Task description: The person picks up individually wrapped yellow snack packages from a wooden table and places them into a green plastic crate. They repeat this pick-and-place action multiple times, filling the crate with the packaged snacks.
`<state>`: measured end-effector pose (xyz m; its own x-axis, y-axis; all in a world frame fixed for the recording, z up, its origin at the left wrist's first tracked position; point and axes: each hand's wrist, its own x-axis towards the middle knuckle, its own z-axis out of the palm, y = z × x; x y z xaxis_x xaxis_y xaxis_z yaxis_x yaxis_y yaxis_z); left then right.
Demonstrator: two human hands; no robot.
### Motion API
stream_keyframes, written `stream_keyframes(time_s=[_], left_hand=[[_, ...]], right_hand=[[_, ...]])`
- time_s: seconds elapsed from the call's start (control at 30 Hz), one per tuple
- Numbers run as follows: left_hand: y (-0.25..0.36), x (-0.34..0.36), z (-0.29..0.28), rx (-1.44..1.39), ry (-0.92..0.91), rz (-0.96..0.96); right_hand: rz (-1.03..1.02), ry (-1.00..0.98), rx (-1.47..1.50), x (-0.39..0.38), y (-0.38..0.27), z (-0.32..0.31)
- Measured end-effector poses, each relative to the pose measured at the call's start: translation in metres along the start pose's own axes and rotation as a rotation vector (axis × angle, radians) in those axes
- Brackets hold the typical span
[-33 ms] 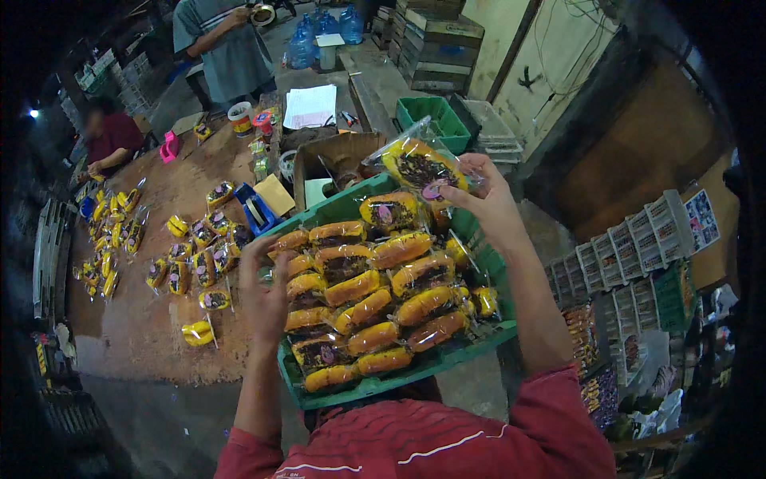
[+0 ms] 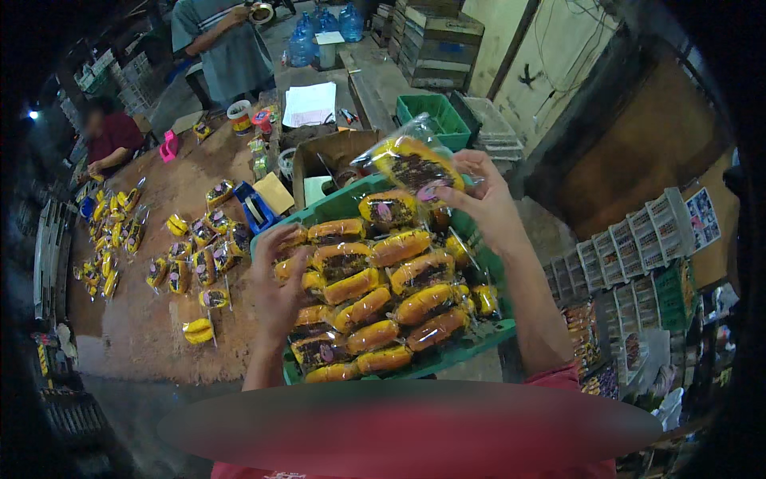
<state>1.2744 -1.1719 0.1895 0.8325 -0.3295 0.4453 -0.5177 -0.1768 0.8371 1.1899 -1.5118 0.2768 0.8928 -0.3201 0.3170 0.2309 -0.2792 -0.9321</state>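
Wrapped bun: a clear-wrapped bun [image 2: 415,166] with a yellow crumb and dark topping, held up above the far edge of the green crate, tilted.
Right hand: the right hand [image 2: 483,203] is closed on the near end of the wrapped bun, its fingertips [image 2: 447,191] pinching the wrapper.
Left hand: the left hand [image 2: 278,287] lies on the left side of the crate's load, fingers curled over the packs there; whether it grips one cannot be told.
Green crate: the green crate [image 2: 479,335] sits close before the person, filled with rows of wrapped buns [image 2: 375,303] lying side by side.
Counter: the brown counter [image 2: 144,327] stretches to the left, strewn with more wrapped packs [image 2: 187,267] lying singly and in clusters.
Cardboard box: an open cardboard box [image 2: 327,156] stands just beyond the crate.
Blue tool: a blue tape dispenser [image 2: 254,209] lies beside the crate's left corner.
Second crate: another green crate [image 2: 435,116] rests on the floor farther back.
Others: a person in a grey shirt [image 2: 227,56] stands at the counter's far end; another in a dark red shirt [image 2: 112,136] sits at its left.
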Motion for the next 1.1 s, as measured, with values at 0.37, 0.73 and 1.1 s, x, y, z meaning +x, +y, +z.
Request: stream_keyframes(time_s=[0.37,0.73,1.1], left_hand=[[-0.005,0.129,0.081,0.348,-0.365,0.464],[-0.047,0.166,0.139,0.659,-0.818,0.619],[-0.046,0.149,0.107,0.127,-0.549,0.11]], right_hand=[[-0.095,-0.322,-0.608,0.002,0.02,-0.005],[0.109,-0.547,-0.54,0.01,0.069,-0.007],[0.428,-0.487,-0.203,0.013,0.071,-0.007]])
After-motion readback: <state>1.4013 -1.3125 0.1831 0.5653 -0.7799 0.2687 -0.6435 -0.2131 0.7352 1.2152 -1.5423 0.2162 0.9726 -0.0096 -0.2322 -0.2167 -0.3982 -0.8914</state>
